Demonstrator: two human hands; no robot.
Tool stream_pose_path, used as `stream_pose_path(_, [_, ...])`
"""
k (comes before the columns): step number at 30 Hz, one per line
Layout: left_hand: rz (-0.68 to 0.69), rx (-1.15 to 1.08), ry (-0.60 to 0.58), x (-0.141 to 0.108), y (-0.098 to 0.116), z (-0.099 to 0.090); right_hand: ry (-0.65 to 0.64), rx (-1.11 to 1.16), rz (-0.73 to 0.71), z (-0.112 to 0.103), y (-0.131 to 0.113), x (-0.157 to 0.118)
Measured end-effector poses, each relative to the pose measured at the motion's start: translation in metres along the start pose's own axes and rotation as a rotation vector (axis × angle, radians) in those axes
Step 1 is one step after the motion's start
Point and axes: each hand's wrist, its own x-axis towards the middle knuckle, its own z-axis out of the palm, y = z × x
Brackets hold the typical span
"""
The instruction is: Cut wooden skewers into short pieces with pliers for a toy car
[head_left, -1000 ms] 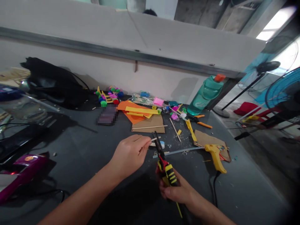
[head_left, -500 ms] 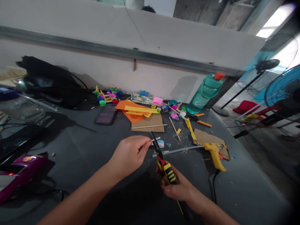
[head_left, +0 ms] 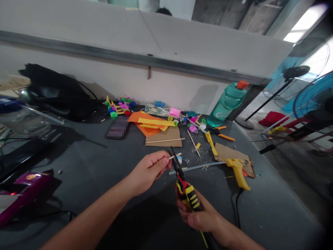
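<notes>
A short pale stick [head_left: 171, 157] is pinched between the thumb and fingers of my left hand [head_left: 152, 169], and its far end crosses the dark blades of a cutting tool. My right hand [head_left: 196, 211] is wrapped round the yellow and black handles of this cutting tool [head_left: 191, 197], whose blades point up and away. Just beyond the blades lies a small blue and white piece [head_left: 179, 159], partly hidden. Behind them a cardboard piece [head_left: 166, 136] bears another thin stick and orange and yellow sheets [head_left: 147, 130].
A yellow glue gun [head_left: 238, 172] rests at the right near cardboard [head_left: 231, 152] and orange-handled pliers [head_left: 225, 137]. A teal bottle [head_left: 226, 106] stands by the wall. Colourful small models [head_left: 118, 107] are at the back; a purple tool [head_left: 31, 187] lies at the left.
My left hand has turned, so its thumb now shows on the stick. My right hand and the cutting tool have shifted slightly right and down.
</notes>
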Motion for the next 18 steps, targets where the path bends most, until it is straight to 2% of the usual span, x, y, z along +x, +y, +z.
stream_pose_path(6, [-0.004,-0.139,-0.011,0.001,-0.006,-0.002,-0.139,0.154,0.07,-0.002,0.002,0.002])
stream_pose_path(9, [-0.021,-0.129,0.007,0.001,-0.005,-0.004,-0.168,0.164,0.066,0.002,-0.001,0.0])
stream_pose_path(11, [-0.031,-0.063,0.043,0.002,-0.004,-0.004,-0.109,0.07,0.033,0.005,-0.006,-0.002])
stream_pose_path(15, [0.004,0.087,0.105,0.004,-0.001,-0.005,0.142,-0.144,-0.04,0.017,-0.017,-0.005])
stream_pose_path(18, [0.056,0.2,0.135,0.004,0.002,-0.006,0.209,-0.229,-0.087,0.026,-0.022,-0.005])
